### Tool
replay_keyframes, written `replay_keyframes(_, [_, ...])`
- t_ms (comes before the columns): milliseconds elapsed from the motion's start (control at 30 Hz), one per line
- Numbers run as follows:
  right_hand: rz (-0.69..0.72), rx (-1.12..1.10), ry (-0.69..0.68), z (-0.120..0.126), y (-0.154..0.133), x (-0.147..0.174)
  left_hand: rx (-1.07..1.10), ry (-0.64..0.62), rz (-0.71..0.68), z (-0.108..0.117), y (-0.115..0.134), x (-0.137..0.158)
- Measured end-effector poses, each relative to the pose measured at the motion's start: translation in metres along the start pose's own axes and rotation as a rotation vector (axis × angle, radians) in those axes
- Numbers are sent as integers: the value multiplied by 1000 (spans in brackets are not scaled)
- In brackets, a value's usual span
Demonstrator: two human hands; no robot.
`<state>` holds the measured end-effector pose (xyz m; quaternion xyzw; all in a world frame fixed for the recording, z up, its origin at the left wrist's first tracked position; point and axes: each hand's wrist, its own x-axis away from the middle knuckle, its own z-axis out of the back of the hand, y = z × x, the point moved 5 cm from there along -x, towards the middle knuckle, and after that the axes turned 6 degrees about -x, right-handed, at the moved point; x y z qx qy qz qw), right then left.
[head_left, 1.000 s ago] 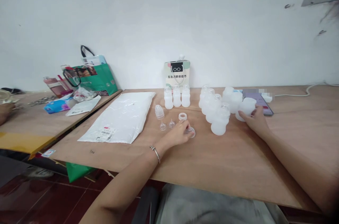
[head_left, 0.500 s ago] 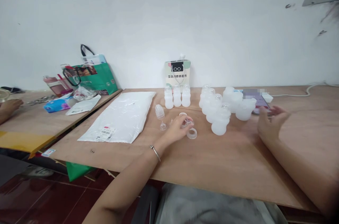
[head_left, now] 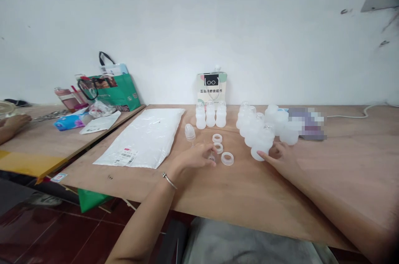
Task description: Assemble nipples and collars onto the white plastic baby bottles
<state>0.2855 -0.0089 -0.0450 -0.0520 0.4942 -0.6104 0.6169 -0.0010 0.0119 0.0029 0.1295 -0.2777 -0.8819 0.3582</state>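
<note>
My left hand (head_left: 198, 156) is low over the table, thumb and fingers pinching a small clear bottle teat (head_left: 212, 158). Right beside it lie three translucent collar rings: a far ring (head_left: 217, 138), a middle ring (head_left: 219, 148) partly behind my fingers, and a near ring (head_left: 227, 159). A clear domed cap (head_left: 190, 132) stands beyond my left hand. My right hand (head_left: 282, 159) is closed around the lower part of the nearest frosted baby bottle (head_left: 261, 147), thumb in front; its other fingers are partly hidden. That bottle stands upright at the front of a row of similar bottles (head_left: 249, 124).
Three assembled bottles (head_left: 210, 115) stand before a paper bag (head_left: 212, 83) at the wall. A white mailer (head_left: 140, 137) lies left. More frosted bottles (head_left: 288, 131) and a blurred-out device (head_left: 308, 122) are right. On the neighbouring table are a green bag (head_left: 123, 91) and another person's hand (head_left: 15, 123).
My right hand has come left from beside the device to the nearest bottle and closed on it. My left hand has drawn back from the rings toward me with the teat.
</note>
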Motion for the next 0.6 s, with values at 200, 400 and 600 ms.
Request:
replay_keyframes(200, [-28,-368,24,28,-45,33,393,314,-130,25,48,6])
replay_keyframes(400, [-261,-829,-778,-8,-103,64,834,-10,-394,-4,91,-13])
replay_keyframes(600, [-226,-552,-593,-38,-102,24,1040,392,-181,-2,46,-38])
